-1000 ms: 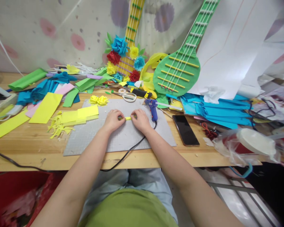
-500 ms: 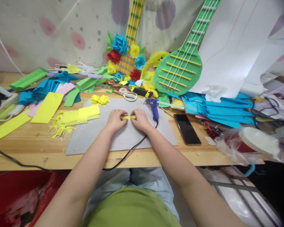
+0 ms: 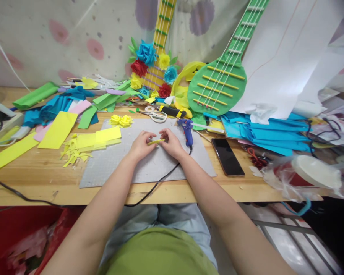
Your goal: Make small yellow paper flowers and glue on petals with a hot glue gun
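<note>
A small strip of yellow crepe paper (image 3: 155,141) spans the gap between my two hands, above the grey cutting mat (image 3: 103,170). My left hand (image 3: 142,145) pinches its left end, and my right hand (image 3: 171,142) grips the other end with fingers curled. Part of the strip is hidden by the fingers. Finished yellow paper flowers (image 3: 121,121) lie at the mat's back left. Left of my hands are stacked yellow paper strips (image 3: 107,136) and a heap of yellow scraps (image 3: 76,152). A blue glue gun (image 3: 186,131) lies just beyond my right hand.
Scissors (image 3: 157,116) and a yellow-black utility knife (image 3: 172,111) lie behind the mat. A phone (image 3: 227,156) sits to the right, near a plastic-wrapped cup (image 3: 312,172). The glue gun's black cord (image 3: 157,185) crosses the mat. A green paper instrument (image 3: 218,89) leans at the back.
The yellow strip has tilted, its right end now a little higher. My right hand's fingers have lifted and spread slightly; both hands stay over the mat.
</note>
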### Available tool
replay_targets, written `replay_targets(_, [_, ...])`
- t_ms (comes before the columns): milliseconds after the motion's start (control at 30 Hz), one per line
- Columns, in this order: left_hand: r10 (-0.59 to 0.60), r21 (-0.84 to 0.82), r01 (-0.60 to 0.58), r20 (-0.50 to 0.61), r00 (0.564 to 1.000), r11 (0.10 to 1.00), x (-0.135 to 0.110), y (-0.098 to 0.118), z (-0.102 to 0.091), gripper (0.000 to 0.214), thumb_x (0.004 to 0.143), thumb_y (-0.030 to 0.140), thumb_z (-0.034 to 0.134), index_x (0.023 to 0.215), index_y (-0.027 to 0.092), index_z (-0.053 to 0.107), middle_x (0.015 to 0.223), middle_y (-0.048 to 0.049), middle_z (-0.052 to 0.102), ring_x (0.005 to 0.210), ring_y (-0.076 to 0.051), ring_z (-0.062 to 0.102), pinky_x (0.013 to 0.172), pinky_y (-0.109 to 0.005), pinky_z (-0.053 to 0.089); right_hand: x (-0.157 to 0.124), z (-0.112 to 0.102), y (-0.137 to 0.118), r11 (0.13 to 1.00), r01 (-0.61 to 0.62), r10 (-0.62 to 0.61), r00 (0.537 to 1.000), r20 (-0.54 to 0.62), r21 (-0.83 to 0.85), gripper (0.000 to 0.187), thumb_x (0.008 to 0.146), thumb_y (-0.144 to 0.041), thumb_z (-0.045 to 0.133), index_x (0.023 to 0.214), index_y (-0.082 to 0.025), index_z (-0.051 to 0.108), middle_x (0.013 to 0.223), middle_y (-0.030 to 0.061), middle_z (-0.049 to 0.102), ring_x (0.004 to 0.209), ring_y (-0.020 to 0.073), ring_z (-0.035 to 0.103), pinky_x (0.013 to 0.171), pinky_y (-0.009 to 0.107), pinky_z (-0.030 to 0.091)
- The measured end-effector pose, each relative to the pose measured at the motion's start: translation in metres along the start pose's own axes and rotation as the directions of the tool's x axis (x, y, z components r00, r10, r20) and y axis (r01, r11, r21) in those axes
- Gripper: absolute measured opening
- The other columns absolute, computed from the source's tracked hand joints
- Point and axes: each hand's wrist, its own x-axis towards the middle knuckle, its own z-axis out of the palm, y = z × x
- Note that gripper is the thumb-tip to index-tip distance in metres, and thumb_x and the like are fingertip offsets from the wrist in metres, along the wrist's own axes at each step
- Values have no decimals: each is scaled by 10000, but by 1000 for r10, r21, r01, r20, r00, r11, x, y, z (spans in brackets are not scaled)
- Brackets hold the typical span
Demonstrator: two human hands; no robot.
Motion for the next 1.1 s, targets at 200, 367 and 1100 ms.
replay_targets(200, [-106,-85,99,-75,992,991,2,2,1,115,725,274,577,738,162,596,807,-43,585,784,-155,554,721,-294,439,2,-2,-5,983,-9,29,994,-105,186,360,632,-144,555,969,-222,453,953,28,545,817,137,532,745,314,447])
replay_targets(367, [-351,-615,416,231,907,669,-1,21,-8,186,725,294,606,811,135,563,797,-53,650,636,-130,614,547,-248,468,4,-5,-5,865,-95,103,995,11,492,420,609,-219,617,983,-232,426,922,14,561,787,127,565,750,307,465])
replay_targets(1100, [-348,-620,564,445,825,546,-5,24,-9,252,661,215,680,880,103,626,871,-116,683,657,-158,654,505,-224,484,5,-6,-7,810,-242,270,963,26,534,322,611,-240,592,908,-204,471,691,-53,538,631,92,550,598,237,456])
